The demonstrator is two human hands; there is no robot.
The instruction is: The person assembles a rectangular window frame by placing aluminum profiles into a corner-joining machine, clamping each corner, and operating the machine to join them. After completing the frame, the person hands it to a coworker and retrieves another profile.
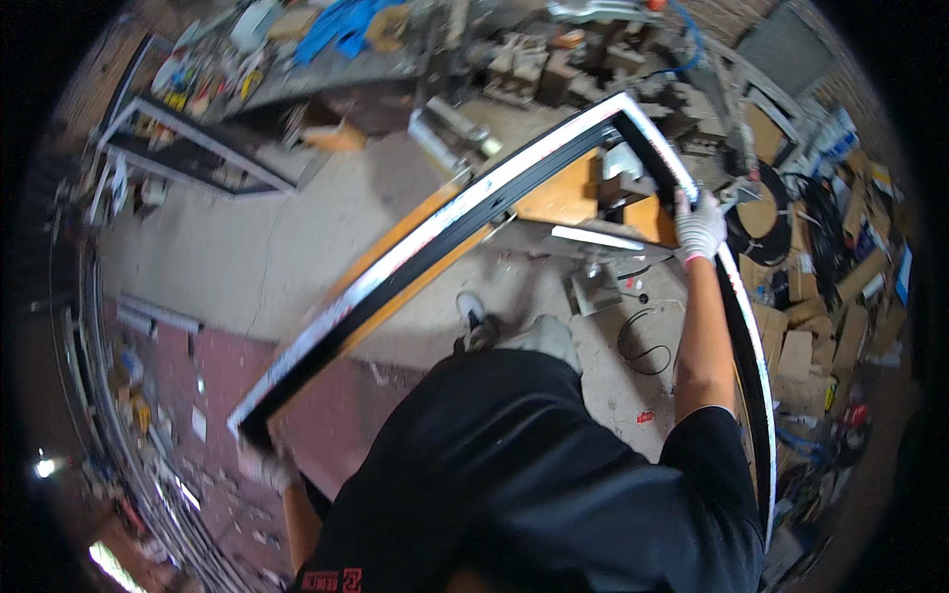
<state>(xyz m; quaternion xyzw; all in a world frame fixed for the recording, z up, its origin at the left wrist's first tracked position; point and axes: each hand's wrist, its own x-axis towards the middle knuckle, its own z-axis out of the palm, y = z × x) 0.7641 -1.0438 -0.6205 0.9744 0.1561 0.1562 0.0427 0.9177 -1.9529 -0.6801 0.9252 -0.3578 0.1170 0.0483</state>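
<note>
A large rectangular window frame (479, 203), black with white film along its outer face, spans the space before my body at a slant. My right hand (700, 225), in a white knitted glove, is closed around its right side bar below the far corner. At the near left corner my left hand (265, 465), also gloved, grips the frame from below; its fingers are partly hidden and a little blurred. The lower part of the frame passes behind my body and out of sight. An orange-brown board (563, 193) and a metal machine part (623, 188) show through the opening.
A second, smaller frame (198, 153) leans at the far left. A cluttered bench (326, 74) with tools and a blue cloth runs along the back. Metal blocks (519, 64) crowd the far side. Cardboard scraps (801, 346) pile up at right, long metal profiles (183, 494) at left.
</note>
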